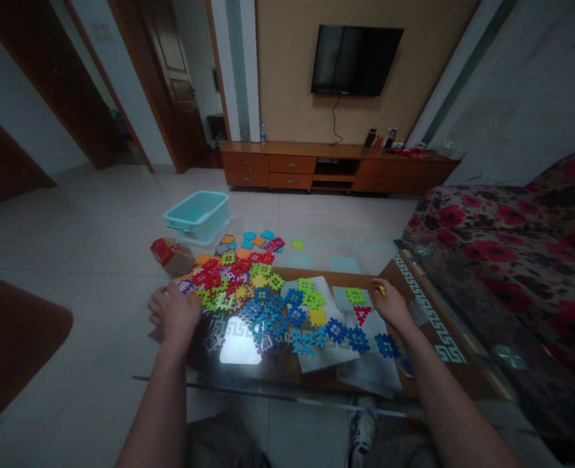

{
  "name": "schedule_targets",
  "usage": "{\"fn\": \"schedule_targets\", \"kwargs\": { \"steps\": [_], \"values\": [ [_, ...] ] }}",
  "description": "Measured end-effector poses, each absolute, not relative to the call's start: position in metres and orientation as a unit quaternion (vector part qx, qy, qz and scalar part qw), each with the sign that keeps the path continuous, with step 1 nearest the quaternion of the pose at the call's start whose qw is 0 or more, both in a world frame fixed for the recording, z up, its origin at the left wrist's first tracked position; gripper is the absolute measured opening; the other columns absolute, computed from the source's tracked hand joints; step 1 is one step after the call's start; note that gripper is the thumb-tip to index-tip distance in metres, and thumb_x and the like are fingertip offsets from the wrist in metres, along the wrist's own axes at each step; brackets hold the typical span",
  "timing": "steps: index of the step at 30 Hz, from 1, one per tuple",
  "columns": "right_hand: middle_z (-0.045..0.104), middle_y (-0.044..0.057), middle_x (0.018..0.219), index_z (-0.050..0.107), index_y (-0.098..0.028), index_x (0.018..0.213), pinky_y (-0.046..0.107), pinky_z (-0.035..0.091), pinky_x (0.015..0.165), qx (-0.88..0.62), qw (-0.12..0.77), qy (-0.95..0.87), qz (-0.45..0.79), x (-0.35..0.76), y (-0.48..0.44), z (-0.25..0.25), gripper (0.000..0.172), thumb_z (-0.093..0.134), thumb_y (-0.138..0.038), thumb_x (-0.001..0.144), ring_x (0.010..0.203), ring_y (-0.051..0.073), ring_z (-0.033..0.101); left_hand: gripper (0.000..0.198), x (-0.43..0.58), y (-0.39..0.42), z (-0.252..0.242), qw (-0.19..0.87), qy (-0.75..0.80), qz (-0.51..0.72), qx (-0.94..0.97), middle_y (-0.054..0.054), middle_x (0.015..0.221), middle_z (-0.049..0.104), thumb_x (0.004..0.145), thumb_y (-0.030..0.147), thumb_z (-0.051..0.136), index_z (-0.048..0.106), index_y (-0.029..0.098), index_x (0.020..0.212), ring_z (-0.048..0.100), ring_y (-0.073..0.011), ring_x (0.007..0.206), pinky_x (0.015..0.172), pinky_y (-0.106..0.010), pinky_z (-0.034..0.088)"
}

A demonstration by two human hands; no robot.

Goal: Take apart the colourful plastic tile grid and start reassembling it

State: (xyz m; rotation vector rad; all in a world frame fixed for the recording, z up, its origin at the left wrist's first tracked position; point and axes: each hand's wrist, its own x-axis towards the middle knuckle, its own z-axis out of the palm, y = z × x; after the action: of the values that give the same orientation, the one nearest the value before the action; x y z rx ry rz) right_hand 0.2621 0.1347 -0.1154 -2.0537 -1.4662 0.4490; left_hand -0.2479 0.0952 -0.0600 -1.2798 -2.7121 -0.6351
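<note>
My left hand (176, 312) rests at the left end of the glass table, beside a heap of interlocking plastic building pieces (214, 273). Its fingers are bent but apart, with no piece visible in them. Over the table's right side, my right hand (389, 302) pinches a small yellow piece (382, 290), mostly covered by the fingers. Just left of that hand lie a lime-green square piece (355, 296) and a red triangular piece (362, 315). Blue square pieces (336, 330) spread across the middle and front, partly over white paper sheets (324, 359).
Beyond the table's left end is a light-blue plastic bin (200, 218), with a red and brown bag (173, 255) close by. A floral sofa (477, 227) stands on the right. Against the far wall, a wooden TV cabinet (292, 162) sits under a television (356, 60).
</note>
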Motion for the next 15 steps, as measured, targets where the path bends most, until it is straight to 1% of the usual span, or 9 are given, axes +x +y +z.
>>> {"fn": "schedule_targets", "kwargs": {
  "steps": [2,3,5,6,7,8,9,12,15],
  "values": [
    [0.068,0.019,0.106,0.065,-0.014,0.109,0.044,0.047,0.097,-0.789,0.241,-0.54,0.168,0.261,0.129,-0.119,0.035,0.059,-0.036,0.084,0.112,0.032,0.063,0.048,-0.232,0.096,-0.057,0.057,-0.86,-0.217,-0.458,-0.024,0.132,0.045,0.089,0.028,0.043,0.048,0.009,0.132,0.043,-0.0413,0.12,0.092,-0.057,0.044],
    [0.067,0.023,0.107,0.065,-0.01,0.108,0.047,0.046,0.098,-0.803,0.216,-0.529,0.169,0.258,0.126,-0.121,0.042,0.063,-0.041,0.081,0.114,0.037,0.061,0.047,-0.223,0.097,-0.057,0.062,-0.845,-0.222,-0.482,-0.023,0.131,0.046,0.089,0.027,0.043,0.049,0.009,0.132,0.044,-0.0403,0.119,0.093,-0.056,0.044],
    [0.064,0.032,0.111,0.062,-0.003,0.112,0.052,0.047,0.095,-0.836,0.147,-0.502,0.167,0.25,0.123,-0.126,0.066,0.072,-0.055,0.071,0.117,0.044,0.058,0.045,-0.203,0.097,-0.059,0.058,-0.81,-0.229,-0.537,-0.022,0.13,0.047,0.089,0.024,0.043,0.051,0.009,0.131,0.046,-0.038,0.118,0.095,-0.053,0.043],
    [0.062,0.034,0.114,0.06,0.0,0.115,0.052,0.048,0.093,-0.848,0.107,-0.492,0.165,0.245,0.122,-0.128,0.079,0.075,-0.06,0.066,0.118,0.046,0.057,0.045,-0.193,0.097,-0.06,0.051,-0.786,-0.233,-0.57,-0.021,0.129,0.048,0.089,0.024,0.044,0.052,0.009,0.13,0.046,-0.0366,0.118,0.097,-0.052,0.042],
    [0.061,0.035,0.116,0.058,0.0,0.118,0.051,0.049,0.091,-0.853,0.07,-0.491,0.162,0.241,0.122,-0.13,0.087,0.076,-0.064,0.063,0.118,0.046,0.058,0.044,-0.183,0.096,-0.062,0.041,-0.761,-0.236,-0.603,-0.02,0.129,0.049,0.089,0.024,0.045,0.052,0.009,0.13,0.046,-0.0355,0.118,0.099,-0.05,0.042],
    [0.062,0.035,0.117,0.058,0.0,0.119,0.049,0.05,0.089,-0.851,0.042,-0.498,0.16,0.238,0.122,-0.131,0.088,0.075,-0.066,0.063,0.116,0.045,0.059,0.044,-0.173,0.095,-0.065,0.028,-0.735,-0.237,-0.635,-0.019,0.129,0.05,0.09,0.024,0.045,0.052,0.01,0.131,0.046,-0.0343,0.119,0.1,-0.049,0.041],
    [0.063,0.032,0.116,0.059,-0.002,0.118,0.047,0.051,0.087,-0.845,0.026,-0.51,0.158,0.235,0.122,-0.131,0.085,0.074,-0.066,0.065,0.114,0.043,0.062,0.043,-0.164,0.093,-0.067,0.009,-0.707,-0.235,-0.667,-0.018,0.129,0.05,0.09,0.024,0.045,0.052,0.012,0.131,0.047,-0.033,0.119,0.102,-0.048,0.04],
    [0.069,0.027,0.106,0.063,-0.007,0.107,0.042,0.053,0.082,-0.826,0.028,-0.541,0.155,0.233,0.122,-0.126,0.064,0.072,-0.06,0.071,0.104,0.038,0.068,0.043,-0.139,0.084,-0.074,-0.06,-0.618,-0.209,-0.755,-0.015,0.13,0.051,0.091,0.025,0.047,0.05,0.016,0.133,0.047,-0.0296,0.123,0.105,-0.044,0.039],
    [0.07,0.024,0.099,0.06,-0.008,0.108,0.037,0.053,0.074,-0.83,0.043,-0.536,0.148,0.239,0.118,-0.116,0.055,0.07,-0.05,0.075,0.095,0.034,0.071,0.043,-0.119,0.072,-0.081,-0.12,-0.526,-0.179,-0.823,-0.012,0.133,0.051,0.091,0.027,0.05,0.049,0.022,0.133,0.048,-0.0277,0.123,0.106,-0.044,0.04]
  ]
}}
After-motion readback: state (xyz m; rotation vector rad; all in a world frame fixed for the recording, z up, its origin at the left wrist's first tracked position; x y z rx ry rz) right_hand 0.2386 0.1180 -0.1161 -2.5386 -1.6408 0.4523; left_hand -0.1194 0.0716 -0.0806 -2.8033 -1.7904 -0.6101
